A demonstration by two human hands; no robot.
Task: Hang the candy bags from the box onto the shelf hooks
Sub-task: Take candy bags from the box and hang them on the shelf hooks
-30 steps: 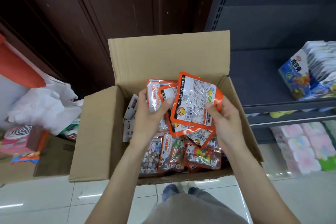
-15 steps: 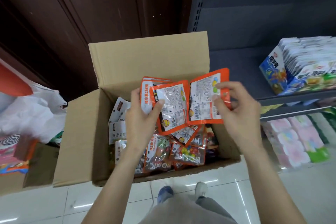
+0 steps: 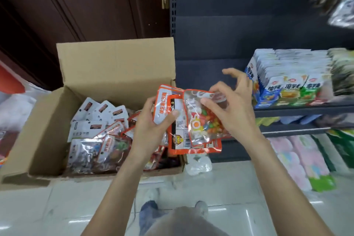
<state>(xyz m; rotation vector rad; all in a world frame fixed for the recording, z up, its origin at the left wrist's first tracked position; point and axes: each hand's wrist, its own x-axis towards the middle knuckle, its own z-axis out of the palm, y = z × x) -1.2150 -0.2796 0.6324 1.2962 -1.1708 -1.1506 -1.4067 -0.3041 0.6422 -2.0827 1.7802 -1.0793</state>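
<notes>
Head view: since a sec ago you've swung right w/ the bags [image 3: 191,120], now off the box's [image 3: 115,67] right edge and nearer the shelf [image 3: 287,108]; front bag flipped, candy side up. Means you're prob. sorting one out to hang; hooks not clearly visible. Left hand [image 3: 151,126] grips the stack, thumb on top. Right hand [image 3: 228,109] pinches the front bag's top, other fingers spread.

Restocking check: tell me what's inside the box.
The box holds loose candy bags: white-topped ones at the back, orange-edged ones in front. The left hand and its held bags cover the right side; the bottom is hidden.
</notes>
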